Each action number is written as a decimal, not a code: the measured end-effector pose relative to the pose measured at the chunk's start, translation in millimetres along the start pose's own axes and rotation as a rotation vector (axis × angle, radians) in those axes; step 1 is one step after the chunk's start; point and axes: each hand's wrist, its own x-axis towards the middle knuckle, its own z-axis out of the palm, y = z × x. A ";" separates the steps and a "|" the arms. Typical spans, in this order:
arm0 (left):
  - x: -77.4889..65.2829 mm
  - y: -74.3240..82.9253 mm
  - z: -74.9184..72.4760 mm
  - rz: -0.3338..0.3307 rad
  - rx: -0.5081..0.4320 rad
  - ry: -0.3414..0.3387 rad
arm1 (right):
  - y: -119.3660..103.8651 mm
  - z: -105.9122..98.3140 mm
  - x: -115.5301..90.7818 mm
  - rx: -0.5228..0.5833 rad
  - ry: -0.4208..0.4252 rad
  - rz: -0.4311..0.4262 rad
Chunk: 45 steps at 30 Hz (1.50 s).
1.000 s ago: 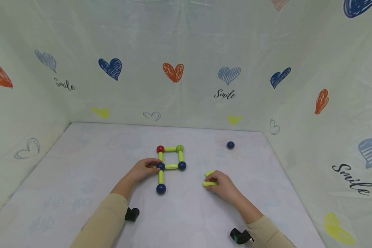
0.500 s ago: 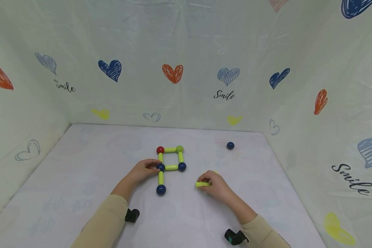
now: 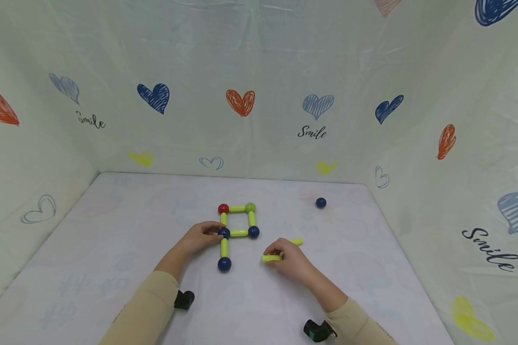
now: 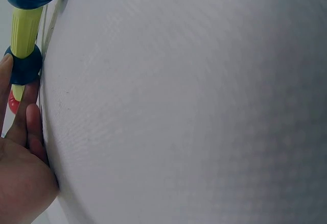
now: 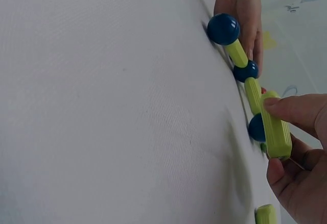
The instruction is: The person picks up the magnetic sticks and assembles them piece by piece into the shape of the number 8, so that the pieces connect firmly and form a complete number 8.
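Note:
A flat frame of magnetic sticks and balls lies mid-table: a red ball [image 3: 223,209], a light green ball [image 3: 250,208] and a blue ball [image 3: 253,232] mark three corners of a square. My left hand [image 3: 203,235] pinches the blue ball [image 4: 26,66] at the fourth corner between thumb and fingers. From that corner a yellow-green stick [image 3: 224,248] runs toward me to another blue ball [image 3: 224,264]. To the right of the frame, my right hand [image 3: 292,261] pinches a loose yellow-green stick [image 5: 276,127] between thumb and fingers, apart from the frame.
Just beyond my right hand lies another loose yellow-green stick [image 3: 297,242]. A single blue ball [image 3: 321,202] sits farther back on the right of the white table [image 3: 155,201]. Hanging cloth [image 3: 276,57] with printed hearts encloses the back and sides.
My right hand has moved left toward the frame with one stick; the other stick, beside its fingers earlier, now lies behind it. The left hand and frame have stayed in place.

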 end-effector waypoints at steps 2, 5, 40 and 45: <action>-0.3 -0.2 0.0 0.002 -0.007 0.001 | -1.6 2.5 1.5 0.001 -0.004 -0.005; -0.6 -0.3 0.0 0.003 -0.008 0.001 | -3.0 6.3 4.1 0.002 -0.008 -0.015; -2.9 4.0 -0.3 -0.015 -0.002 0.001 | -24.2 37.4 29.4 0.001 -0.091 -0.074; -4.6 5.4 -0.3 -0.009 0.000 0.001 | -26.1 42.0 32.2 -0.007 -0.104 -0.068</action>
